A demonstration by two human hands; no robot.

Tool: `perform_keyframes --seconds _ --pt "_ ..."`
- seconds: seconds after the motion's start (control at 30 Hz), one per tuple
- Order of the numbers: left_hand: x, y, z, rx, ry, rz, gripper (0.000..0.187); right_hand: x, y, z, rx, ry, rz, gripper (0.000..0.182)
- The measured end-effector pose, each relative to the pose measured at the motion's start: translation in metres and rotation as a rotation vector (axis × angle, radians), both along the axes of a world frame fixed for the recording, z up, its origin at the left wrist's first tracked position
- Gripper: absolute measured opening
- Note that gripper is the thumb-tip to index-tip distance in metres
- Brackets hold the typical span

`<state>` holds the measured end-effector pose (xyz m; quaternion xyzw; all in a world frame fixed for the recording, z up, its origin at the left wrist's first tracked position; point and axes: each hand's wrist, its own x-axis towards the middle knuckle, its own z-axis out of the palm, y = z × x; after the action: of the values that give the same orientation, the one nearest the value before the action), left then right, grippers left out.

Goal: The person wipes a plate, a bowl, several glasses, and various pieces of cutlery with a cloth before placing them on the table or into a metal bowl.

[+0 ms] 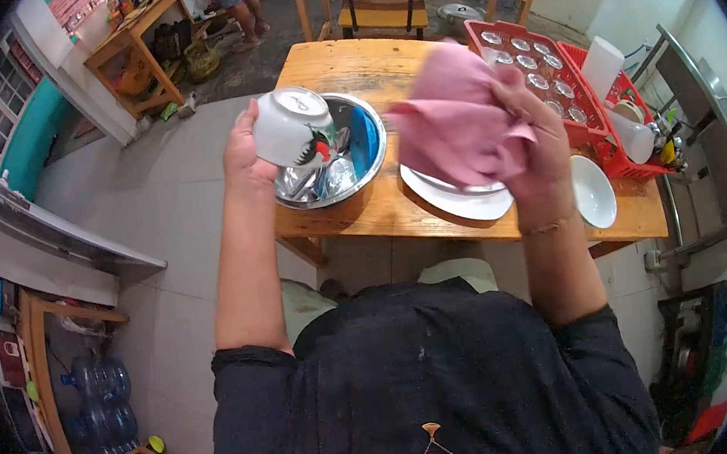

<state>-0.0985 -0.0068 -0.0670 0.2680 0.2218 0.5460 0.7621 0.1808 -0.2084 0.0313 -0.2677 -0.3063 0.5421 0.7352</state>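
Bowl and cloth held up over the wooden table

Left hand [245,155] is closed around a white bowl [293,127], which is turned bottom-up and tilted, a red and green motif showing on its side. It is held above the near left corner of the wooden table [380,212], over the left rim of a steel basin [371,152]. The basin sits toward the table's left edge and holds shiny wet things, probably cutlery or foil, though the view is too poor to say.

Right hand [536,153] is raised and gripped shut on a bunched pink cloth [459,126], which hangs above the table's middle. Below the cloth a white plate [466,204] lies at the near edge, just beside the basin. A second white bowl [594,192] sits near the table's near right corner, close to the right wrist. Beyond it, along the right edge, a red rack [585,122] carries upturned glasses [531,62] in rows, with a white jug [602,64] behind. At the far edge stands a wooden chair [381,2] with a yellow seat, and another person's legs [239,7] show beyond it.
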Motion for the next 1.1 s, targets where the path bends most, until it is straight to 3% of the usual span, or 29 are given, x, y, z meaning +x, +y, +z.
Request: perform_keyframes --seconds 0.07,0.13,0.17,0.23,0.3,0.37,0.4,0.43,0.53,0.6,0.63,0.73,0.77,0.87,0.9,1.0,1.1 --pt "0.020 -0.014 0.007 -0.001 -0.019 -0.023 0.033 -0.051 0.002 0.035 -0.046 -0.183 -0.056 0.026" --pt "0.039 -0.034 0.017 -0.048 -0.055 -0.026 0.034 -0.101 0.041 0.000 0.300 -0.589 -0.276 0.032" --pt "0.045 -0.058 0.032 0.083 0.002 -0.031 0.036 -0.124 0.056 -0.020 0.408 -0.976 -0.515 0.035" --pt "0.047 -0.062 0.022 0.251 0.005 0.106 0.032 -0.136 0.068 -0.038 0.508 -1.395 -0.758 0.038" --pt "0.044 -0.055 0.017 0.308 0.088 0.199 0.027 -0.132 0.086 -0.041 0.525 -1.461 -0.748 0.038" --pt "0.046 -0.072 0.035 0.203 0.294 0.398 0.023 -0.117 0.125 -0.049 0.288 -1.157 -0.461 0.034" --pt "0.045 -0.074 0.033 0.242 0.253 0.380 0.023 -0.111 0.150 -0.062 0.178 -0.880 -0.416 0.027" --pt "0.046 -0.073 0.031 0.284 0.208 0.360 0.024 -0.101 0.146 -0.043 -0.198 -0.698 -0.151 0.025" --pt "0.044 -0.066 0.028 0.347 0.182 0.336 0.022 -0.103 0.149 -0.034 -0.109 -1.005 -0.368 0.024" --pt "0.037 -0.062 0.029 0.362 0.191 0.333 0.021 -0.122 0.129 -0.031 0.178 -0.998 -0.477 0.015" --pt "0.022 -0.059 0.029 0.339 0.381 0.229 0.027 -0.129 0.121 -0.028 0.303 -1.036 -0.490 0.013" --pt "0.009 -0.030 0.002 0.709 0.459 0.199 0.037 -0.145 0.097 -0.016 0.735 -1.321 -0.439 0.011" --pt "0.006 -0.029 -0.001 0.637 0.390 0.140 0.038 -0.152 0.102 -0.016 0.874 -1.286 -0.528 0.011" --pt "0.000 -0.048 0.011 0.421 0.175 -0.030 0.043 -0.139 0.120 0.005 0.679 -1.403 -0.161 0.011" --pt "0.004 -0.047 0.014 0.448 0.208 0.064 0.041 -0.133 0.122 0.018 0.487 -1.390 -0.072 0.017" --pt "0.007 -0.063 0.019 0.485 0.173 0.004 0.028 -0.107 0.179 0.002 0.352 -1.022 0.086 0.022" --pt "0.010 -0.067 0.027 0.338 0.113 0.058 0.028 -0.075 0.198 -0.016 0.119 -1.132 -0.078 0.019"
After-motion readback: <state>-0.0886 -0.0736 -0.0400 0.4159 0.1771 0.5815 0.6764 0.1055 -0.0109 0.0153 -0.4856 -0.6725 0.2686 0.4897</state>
